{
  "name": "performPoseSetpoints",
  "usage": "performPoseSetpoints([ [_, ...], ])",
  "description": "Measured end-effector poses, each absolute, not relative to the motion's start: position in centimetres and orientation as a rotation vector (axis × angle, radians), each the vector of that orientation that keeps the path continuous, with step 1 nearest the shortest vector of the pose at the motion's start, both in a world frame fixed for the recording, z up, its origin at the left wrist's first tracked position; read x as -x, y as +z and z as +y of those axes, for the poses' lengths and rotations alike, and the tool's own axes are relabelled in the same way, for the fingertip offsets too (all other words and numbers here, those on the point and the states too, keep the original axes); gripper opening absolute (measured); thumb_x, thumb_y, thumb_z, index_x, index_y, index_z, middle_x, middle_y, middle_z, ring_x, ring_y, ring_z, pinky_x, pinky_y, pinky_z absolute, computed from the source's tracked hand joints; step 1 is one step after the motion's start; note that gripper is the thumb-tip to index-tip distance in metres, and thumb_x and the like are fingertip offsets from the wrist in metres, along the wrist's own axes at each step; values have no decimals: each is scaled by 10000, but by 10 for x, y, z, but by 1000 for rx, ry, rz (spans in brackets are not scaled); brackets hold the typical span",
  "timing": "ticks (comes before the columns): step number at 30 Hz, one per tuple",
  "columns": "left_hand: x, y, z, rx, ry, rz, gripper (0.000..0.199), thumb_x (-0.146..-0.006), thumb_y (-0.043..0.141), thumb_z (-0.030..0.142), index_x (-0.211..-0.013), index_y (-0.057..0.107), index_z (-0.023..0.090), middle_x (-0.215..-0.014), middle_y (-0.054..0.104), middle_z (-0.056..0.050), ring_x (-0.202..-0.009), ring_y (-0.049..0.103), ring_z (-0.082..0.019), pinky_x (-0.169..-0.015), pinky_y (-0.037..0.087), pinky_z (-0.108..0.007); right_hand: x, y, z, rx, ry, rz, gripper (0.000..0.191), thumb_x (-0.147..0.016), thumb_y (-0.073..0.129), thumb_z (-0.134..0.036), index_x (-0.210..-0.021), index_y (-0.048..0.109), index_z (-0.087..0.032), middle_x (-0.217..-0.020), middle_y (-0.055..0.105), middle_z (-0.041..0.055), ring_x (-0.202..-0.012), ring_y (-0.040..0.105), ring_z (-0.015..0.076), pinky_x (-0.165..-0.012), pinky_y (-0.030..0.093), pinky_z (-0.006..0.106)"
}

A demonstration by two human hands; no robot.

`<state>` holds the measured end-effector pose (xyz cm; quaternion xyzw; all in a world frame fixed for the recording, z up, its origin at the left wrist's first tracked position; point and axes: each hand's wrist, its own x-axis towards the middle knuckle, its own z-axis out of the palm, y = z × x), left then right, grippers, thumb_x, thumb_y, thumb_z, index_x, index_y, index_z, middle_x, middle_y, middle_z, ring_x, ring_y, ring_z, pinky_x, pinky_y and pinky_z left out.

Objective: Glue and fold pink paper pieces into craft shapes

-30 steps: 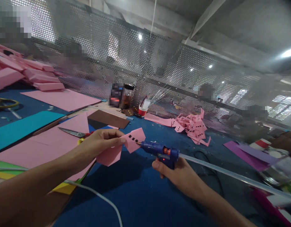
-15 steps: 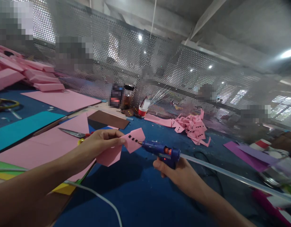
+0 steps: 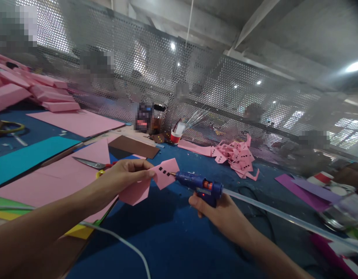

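Between its thumb and fingers, my left hand (image 3: 131,173) pinches a folded pink paper piece (image 3: 136,192) above the blue table. Small black squares run in a row across the piece's right flap. My right hand (image 3: 218,211) is wrapped round the handle of a blue hot glue gun (image 3: 198,184), whose small red light is lit. The gun's metal nozzle points left and meets the flap at the black squares; whether it touches I cannot tell. A long clear glue stick (image 3: 272,211) sticks out of the gun's back toward the lower right.
Scissors (image 3: 93,163) lie on pink sheets (image 3: 59,180) by my left wrist. A heap of dotted pink pieces (image 3: 235,157) and a red-and-white cup (image 3: 175,136) stand farther back. A pale cable (image 3: 126,244) crosses the front; a perforated metal screen (image 3: 164,69) rises behind.
Both hands keep almost the same place. The nozzle tip has shifted very slightly against the flap's black squares; the grips are unchanged.
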<state>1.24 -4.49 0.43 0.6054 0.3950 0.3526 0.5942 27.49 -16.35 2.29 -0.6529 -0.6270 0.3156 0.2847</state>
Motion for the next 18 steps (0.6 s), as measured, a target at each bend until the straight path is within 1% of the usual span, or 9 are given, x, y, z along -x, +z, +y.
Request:
performPoseSetpoints([
  [5, -11, 2, -43, -1410, 826, 913, 337, -743, 826, 512, -775, 751, 185, -627, 588, 14, -530, 412, -79, -498, 218, -206, -275, 22, -163, 1744, 846, -1676, 464, -906, 602, -662, -900, 659, -201, -719, 641, 8, -715, 604, 177, -680, 433, 312],
  [9, -10, 1, -42, -1427, 787, 914, 350, -758, 813, 533, -799, 754, 190, -656, 612, 4, -546, 444, -94, -501, 230, -218, -274, 22, -163, 1739, 843, -1684, 475, -908, 598, -672, -887, 653, -201, -718, 642, 7, -716, 605, 174, -686, 433, 309],
  [13, -11, 3, -44, -1387, 823, 937, 368, -731, 830, 537, -784, 741, 185, -672, 633, -4, -554, 466, -99, -505, 246, -214, -275, 21, -165, 1702, 848, -1688, 484, -910, 594, -679, -853, 640, -200, -699, 623, 0, -692, 588, 165, -667, 434, 298],
  [18, -10, 6, -45, -1403, 804, 935, 375, -744, 823, 546, -811, 741, 186, -646, 590, 12, -553, 452, -97, -511, 248, -208, -274, 19, -165, 1724, 868, -1696, 494, -897, 608, -685, -878, 649, -193, -690, 615, -1, -670, 584, 159, -621, 421, 279],
])
